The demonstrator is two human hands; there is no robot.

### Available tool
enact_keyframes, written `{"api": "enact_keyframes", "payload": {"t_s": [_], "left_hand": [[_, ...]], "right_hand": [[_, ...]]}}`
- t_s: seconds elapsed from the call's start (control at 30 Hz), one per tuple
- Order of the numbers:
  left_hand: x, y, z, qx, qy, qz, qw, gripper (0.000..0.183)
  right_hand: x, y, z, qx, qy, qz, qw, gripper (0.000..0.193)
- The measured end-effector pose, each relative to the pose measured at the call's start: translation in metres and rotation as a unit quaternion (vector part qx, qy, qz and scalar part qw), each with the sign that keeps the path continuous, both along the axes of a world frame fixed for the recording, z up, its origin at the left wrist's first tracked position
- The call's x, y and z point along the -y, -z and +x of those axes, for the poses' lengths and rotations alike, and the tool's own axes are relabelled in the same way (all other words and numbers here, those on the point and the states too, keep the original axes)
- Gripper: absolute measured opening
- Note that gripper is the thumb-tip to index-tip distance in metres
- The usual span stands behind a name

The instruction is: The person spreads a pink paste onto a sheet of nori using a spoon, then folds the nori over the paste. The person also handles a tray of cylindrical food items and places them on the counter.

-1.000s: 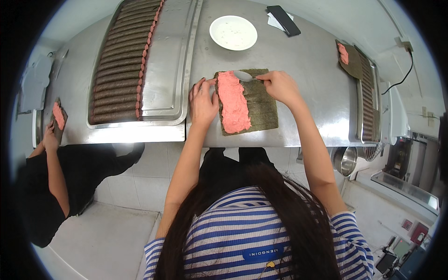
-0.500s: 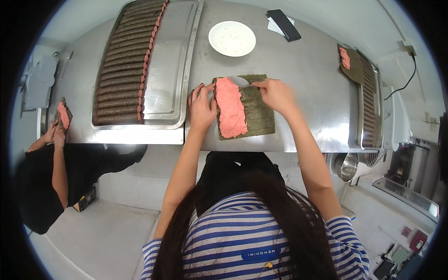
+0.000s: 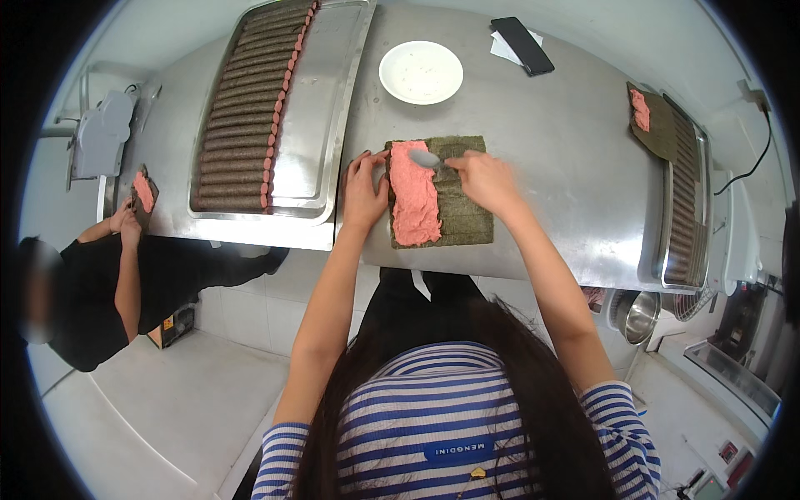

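A dark green seaweed sheet [image 3: 467, 212] lies flat on the metal table before me. Pink paste [image 3: 414, 208] covers its left part in a long strip. My right hand [image 3: 485, 180] grips a metal spoon [image 3: 423, 158] by the handle, its bowl over the upper right edge of the paste. At the sheet's left edge rests my left hand [image 3: 365, 196], fingers outstretched, fingertips by the upper left corner and nothing held. Beyond the sheet stands a white bowl [image 3: 421, 73] with a pale, wet-looking content.
Left of me, a metal tray [image 3: 312, 158] carries many seaweed rolls with pink ends. Another tray of rolls [image 3: 685, 200] stands far right, a pasted sheet [image 3: 654, 125] over its corner. A phone [image 3: 523, 46] lies at the back. At far left, a co-worker's hands [image 3: 125, 223] hold a pasted sheet.
The spoon has come slightly down and toward me along the paste's right edge, with my right hand. My left hand stays by the sheet's edge. The whole view has shifted a little.
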State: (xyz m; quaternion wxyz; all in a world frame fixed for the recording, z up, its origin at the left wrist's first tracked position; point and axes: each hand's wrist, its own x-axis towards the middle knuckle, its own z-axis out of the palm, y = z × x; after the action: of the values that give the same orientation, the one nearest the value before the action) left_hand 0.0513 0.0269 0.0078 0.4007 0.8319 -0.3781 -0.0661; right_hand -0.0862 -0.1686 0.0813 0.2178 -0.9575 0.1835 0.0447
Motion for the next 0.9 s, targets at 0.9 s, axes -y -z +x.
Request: {"api": "enact_keyframes", "payload": {"t_s": [0.9], "left_hand": [[-0.015,0.017,0.014,-0.023,0.112,-0.045,0.992,0.049]], "right_hand": [[-0.049,0.012,0.007,0.061,0.063,-0.155,0.984,0.038]]}}
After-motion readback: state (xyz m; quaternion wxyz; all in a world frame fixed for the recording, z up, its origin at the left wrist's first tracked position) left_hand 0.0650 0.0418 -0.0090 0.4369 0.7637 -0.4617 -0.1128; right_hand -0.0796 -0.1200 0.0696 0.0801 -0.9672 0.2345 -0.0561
